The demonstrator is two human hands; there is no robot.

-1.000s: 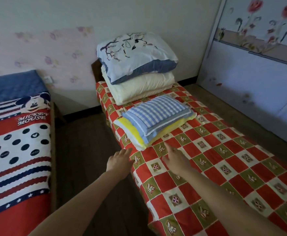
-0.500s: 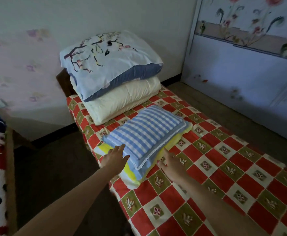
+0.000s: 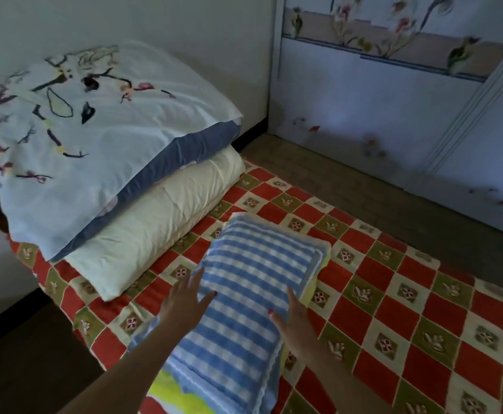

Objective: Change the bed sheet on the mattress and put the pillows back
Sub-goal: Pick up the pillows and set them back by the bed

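Right now both hands are spread flat on the blue-and-white striped pillow point(image 3: 244, 300) lying on the red, white and olive checked bed sheet point(image 3: 393, 309). The left hand point(image 3: 184, 303) rests its straight fingers on the pillow's near left edge, thumb out over the stripes; the right hand point(image 3: 292, 318) lies along the right edge, fingers extended, gripping nothing. Whether either hand's fingertips tuck under the pillow is hard to tell, as the hands are blurred.

Beneath the striped pillow a yellow-and-white pillow point(image 3: 169, 392) peeks out at six o'clock and again as a sliver at three o'clock; most of it is hidden. At ten o'clock from the hands, a cream folded quilt point(image 3: 160, 225) sits on the sheet, with a large white pillow printed with dark branches and a grey-blue border point(image 3: 95, 138) stacked on it, its left side cut off by the frame. At one o'clock stands a pale wardrobe with flower decals point(image 3: 393, 100), its top out of view.
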